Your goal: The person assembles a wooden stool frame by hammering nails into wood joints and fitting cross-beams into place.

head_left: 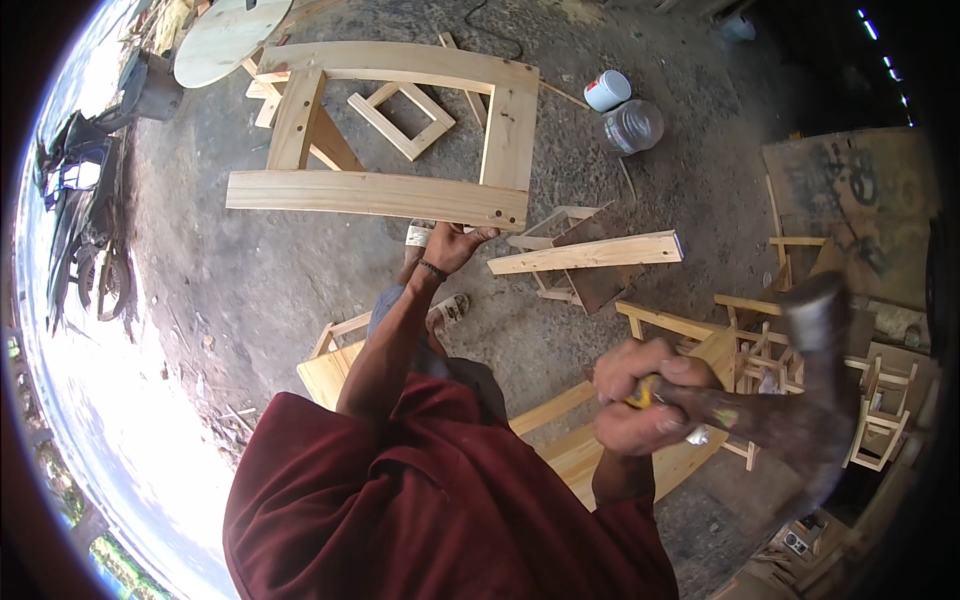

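Observation:
My left hand (455, 246) is closed on the near right corner of a pale wooden frame (370, 192), its thumb along the rail's edge and its other fingers partly hidden beneath. Dark round holes or fastener heads dot the frame's corners. On the right, my right hand (650, 393) is wrapped round a hammer (760, 418), raised close to the camera. The hammer's head is smeared by motion. Something yellow shows between the fingers, and a small whitish tip pokes out below them; I cannot make out either.
A plank (590, 252) lies across a small wooden stand. Beyond the frame are a smaller wooden frame (403, 120), a white bucket (607, 91) and a clear plastic container (633, 128). Several stools (885, 410) stand at right; a motorcycle (88, 220) is parked at left.

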`<state>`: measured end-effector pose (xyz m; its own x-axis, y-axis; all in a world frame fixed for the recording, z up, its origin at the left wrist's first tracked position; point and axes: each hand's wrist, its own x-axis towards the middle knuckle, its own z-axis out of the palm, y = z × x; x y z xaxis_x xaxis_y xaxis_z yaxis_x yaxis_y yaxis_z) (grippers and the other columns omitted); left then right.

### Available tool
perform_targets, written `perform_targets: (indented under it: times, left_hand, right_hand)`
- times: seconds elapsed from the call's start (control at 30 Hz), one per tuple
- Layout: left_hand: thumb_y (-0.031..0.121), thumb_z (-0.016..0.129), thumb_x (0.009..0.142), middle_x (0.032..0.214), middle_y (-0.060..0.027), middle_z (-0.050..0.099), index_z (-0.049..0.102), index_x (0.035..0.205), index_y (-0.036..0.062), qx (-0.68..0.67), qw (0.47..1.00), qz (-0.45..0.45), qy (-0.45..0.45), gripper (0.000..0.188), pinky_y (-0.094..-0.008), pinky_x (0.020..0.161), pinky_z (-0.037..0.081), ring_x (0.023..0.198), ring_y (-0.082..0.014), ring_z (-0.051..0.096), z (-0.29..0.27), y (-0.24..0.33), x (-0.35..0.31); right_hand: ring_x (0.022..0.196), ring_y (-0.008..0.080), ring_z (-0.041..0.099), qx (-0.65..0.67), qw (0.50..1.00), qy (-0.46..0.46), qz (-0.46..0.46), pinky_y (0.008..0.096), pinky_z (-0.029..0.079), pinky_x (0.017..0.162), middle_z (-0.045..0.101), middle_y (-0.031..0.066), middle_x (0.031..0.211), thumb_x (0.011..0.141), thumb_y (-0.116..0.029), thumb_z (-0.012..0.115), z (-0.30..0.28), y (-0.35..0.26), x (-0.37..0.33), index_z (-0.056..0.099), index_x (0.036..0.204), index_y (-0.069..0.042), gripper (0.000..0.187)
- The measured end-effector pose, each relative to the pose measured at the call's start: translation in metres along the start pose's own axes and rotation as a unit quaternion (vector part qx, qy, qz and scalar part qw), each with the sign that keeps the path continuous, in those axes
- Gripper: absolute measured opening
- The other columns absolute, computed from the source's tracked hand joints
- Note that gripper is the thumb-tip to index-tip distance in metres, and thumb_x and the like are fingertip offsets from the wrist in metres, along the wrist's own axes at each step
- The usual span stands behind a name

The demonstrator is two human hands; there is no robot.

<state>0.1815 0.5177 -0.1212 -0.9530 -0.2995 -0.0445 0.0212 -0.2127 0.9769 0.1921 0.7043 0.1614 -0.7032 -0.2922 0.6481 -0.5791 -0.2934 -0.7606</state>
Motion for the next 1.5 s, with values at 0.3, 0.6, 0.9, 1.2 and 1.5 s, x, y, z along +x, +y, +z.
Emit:
perform_targets:
  times: [0.3, 0.6, 0.9, 1.2, 1.5]
  left_hand:
    - [0.015, 0.080, 0.083, 0.107, -0.0058, 0.072, 0.065, 0.114, -0.0002, -0.012, 1.000, 0.004, 0.020, 0.037, -0.0330, 0.091, 0.051, 0.101, -0.0155, 0.064, 0.002, -0.002, -0.004]
    - [0.015, 0.081, 0.082, 0.111, -0.0070, 0.070, 0.062, 0.120, 0.0007, -0.019, 1.000, -0.022, -0.003, 0.044, -0.0343, 0.092, 0.050, 0.105, -0.0172, 0.064, 0.001, -0.001, 0.004]
    - [0.023, 0.082, 0.081, 0.110, -0.0066, 0.071, 0.062, 0.120, 0.0008, 0.018, 0.999, -0.036, 0.000, 0.049, -0.0340, 0.092, 0.050, 0.105, -0.0166, 0.064, -0.001, 0.006, -0.001]
    - [0.020, 0.081, 0.083, 0.108, -0.0094, 0.072, 0.064, 0.117, -0.0012, 0.027, 0.999, -0.036, 0.011, 0.043, -0.0339, 0.091, 0.052, 0.103, -0.0172, 0.065, -0.003, 0.002, -0.006]
    - [0.022, 0.080, 0.083, 0.112, -0.0080, 0.070, 0.063, 0.120, 0.0003, 0.041, 0.999, -0.029, 0.009, 0.046, -0.0344, 0.093, 0.050, 0.107, -0.0162, 0.063, 0.001, 0.004, -0.003]
  right_hand:
    - [0.055, 0.0223, 0.058, -0.268, 0.904, -0.153, 0.295, 0.0402, 0.047, 0.054, 0.056, 0.0092, 0.064, 0.097, -0.011, 0.048, -0.007, 0.036, -0.005, 0.057, 0.098, 0.002, 0.016]
    - [0.057, 0.0328, 0.060, -0.319, 0.834, -0.277, 0.355, 0.0420, 0.047, 0.053, 0.056, 0.0183, 0.067, 0.099, -0.015, 0.052, -0.024, 0.086, -0.055, 0.057, 0.101, 0.002, 0.018]
    - [0.051, 0.0145, 0.048, -0.056, 0.984, -0.098, 0.136, 0.0324, 0.039, 0.048, 0.051, 0.0031, 0.062, 0.104, -0.030, 0.045, -0.013, 0.021, -0.018, 0.053, 0.092, -0.003, 0.031]
    - [0.054, 0.0183, 0.052, -0.219, 0.917, -0.146, 0.298, 0.0311, 0.040, 0.051, 0.052, 0.0104, 0.065, 0.103, -0.021, 0.044, -0.003, 0.039, -0.018, 0.057, 0.108, 0.000, 0.025]
    - [0.052, 0.0219, 0.056, -0.326, 0.864, -0.241, 0.297, 0.0325, 0.042, 0.048, 0.057, 0.0141, 0.071, 0.100, -0.018, 0.047, -0.024, 0.097, -0.056, 0.057, 0.104, -0.002, 0.020]
